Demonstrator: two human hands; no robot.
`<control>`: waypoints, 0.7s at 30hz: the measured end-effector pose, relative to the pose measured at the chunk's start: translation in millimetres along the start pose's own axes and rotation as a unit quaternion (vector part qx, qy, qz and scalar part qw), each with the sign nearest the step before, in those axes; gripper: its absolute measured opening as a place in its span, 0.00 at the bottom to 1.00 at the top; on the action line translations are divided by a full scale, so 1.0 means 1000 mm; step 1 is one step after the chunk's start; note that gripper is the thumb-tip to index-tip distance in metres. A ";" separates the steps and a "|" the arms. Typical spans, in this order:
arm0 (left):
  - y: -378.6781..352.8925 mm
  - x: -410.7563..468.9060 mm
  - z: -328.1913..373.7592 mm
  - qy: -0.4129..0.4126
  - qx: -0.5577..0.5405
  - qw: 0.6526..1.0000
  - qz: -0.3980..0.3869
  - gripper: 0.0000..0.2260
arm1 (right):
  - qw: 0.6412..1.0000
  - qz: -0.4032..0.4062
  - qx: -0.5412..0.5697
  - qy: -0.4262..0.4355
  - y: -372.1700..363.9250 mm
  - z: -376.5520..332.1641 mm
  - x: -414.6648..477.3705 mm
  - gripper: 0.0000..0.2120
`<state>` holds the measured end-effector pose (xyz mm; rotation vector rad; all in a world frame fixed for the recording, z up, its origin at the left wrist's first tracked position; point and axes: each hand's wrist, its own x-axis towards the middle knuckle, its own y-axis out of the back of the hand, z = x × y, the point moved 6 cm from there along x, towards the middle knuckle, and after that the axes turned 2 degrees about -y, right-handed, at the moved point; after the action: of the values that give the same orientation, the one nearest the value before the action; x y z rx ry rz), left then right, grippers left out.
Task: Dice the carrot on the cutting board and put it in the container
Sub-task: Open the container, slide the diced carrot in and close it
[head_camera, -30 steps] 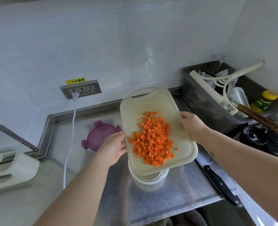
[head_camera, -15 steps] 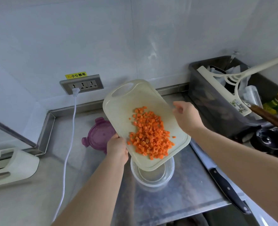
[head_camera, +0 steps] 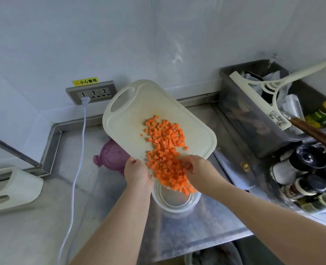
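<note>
Both bare forearms reach from the bottom edge to mid-frame. The left hand (head_camera: 137, 174) grips the edge of the cutting board (head_camera: 139, 115); the right hand (head_camera: 199, 169) is just beside it, fingers loosely bent.

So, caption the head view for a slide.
Left hand grips the tilted cutting board; right hand pushes diced carrot toward the container.

A small yellow sticker (head_camera: 85, 81) on the far wall, just above the grey socket strip (head_camera: 92, 92) at the left, reads 小心触电 in dark characters; the red mark at its left end is too small to make out. At the right, the white scraper (head_camera: 259, 101) lying across the grey bin (head_camera: 234, 111) carries a printed label, and the yellow-capped bottle (head_camera: 322, 115) a green one; neither can be read.
</note>
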<state>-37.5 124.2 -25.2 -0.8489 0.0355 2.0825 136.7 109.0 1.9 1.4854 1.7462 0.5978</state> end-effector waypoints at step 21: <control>-0.002 0.002 -0.011 -0.029 -0.036 0.999 -0.002 0.19 | 0.978 0.031 -0.163 0.126 0.039 -0.036 0.037 0.18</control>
<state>-31.1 123.5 -34.1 -0.8303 -0.0724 2.1148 130.7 157.5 44.0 1.2791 1.6911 1.0887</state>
